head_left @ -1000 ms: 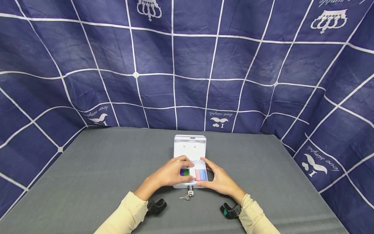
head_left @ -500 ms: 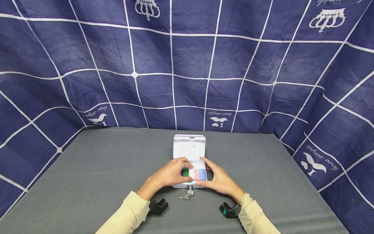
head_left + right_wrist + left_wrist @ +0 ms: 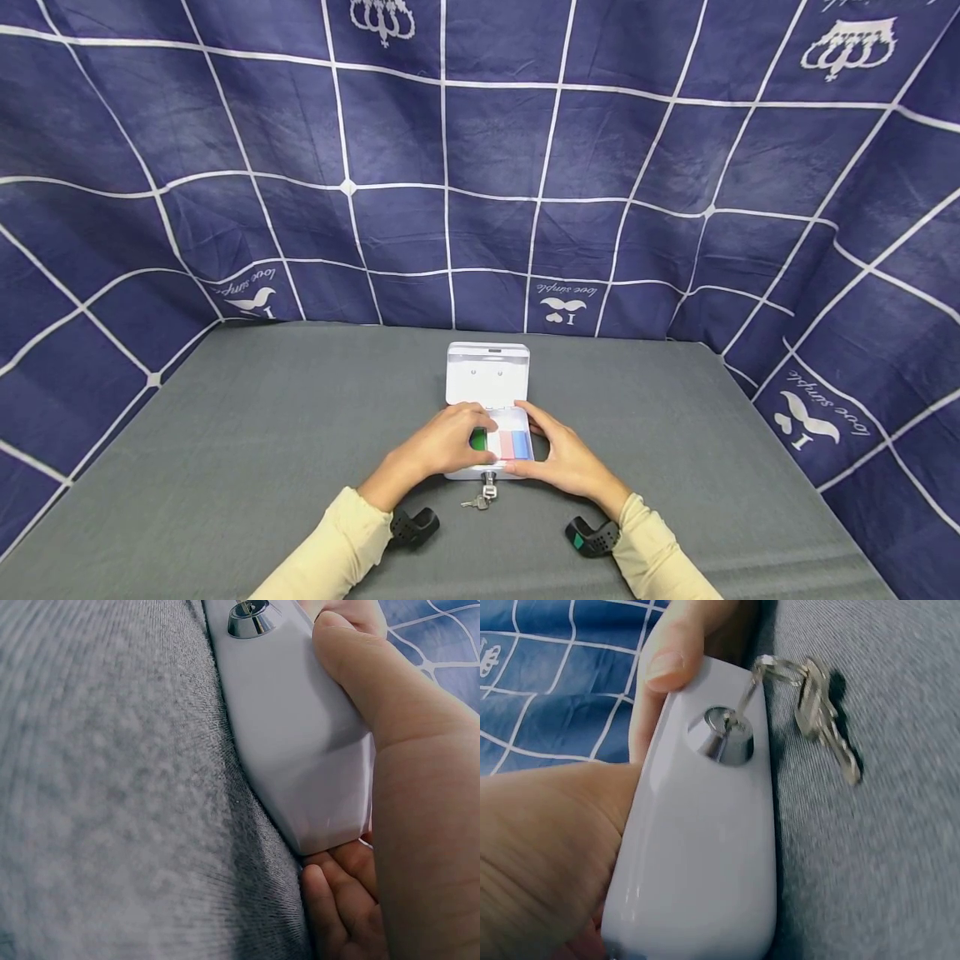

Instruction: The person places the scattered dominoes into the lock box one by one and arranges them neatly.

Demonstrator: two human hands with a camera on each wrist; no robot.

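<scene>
A white cash box (image 3: 487, 373) stands with its lid raised, a key in its front lock (image 3: 729, 735). My left hand (image 3: 442, 442) reaches over the left part of the box, thumb and fingertips at the two ends of a white strip (image 3: 492, 443) inside. Pink (image 3: 506, 446) and blue (image 3: 521, 445) strips lie to the right of it. Something green (image 3: 477, 439) shows under the left hand, partly hidden by it. My right hand (image 3: 566, 458) grips the box's right side, thumb on the front rim and fingers round the side wall.
A ring with small keys (image 3: 477, 502) hangs from the lock onto the grey cloth-covered table (image 3: 300, 417). A blue curtain with white lines (image 3: 495, 150) closes off the back and sides. Dark wrist mounts (image 3: 592, 537) sit below both wrists.
My left wrist has shifted slightly right, and the purple patch beside the green is now hidden under that hand. The right hand and the box hold their places.
</scene>
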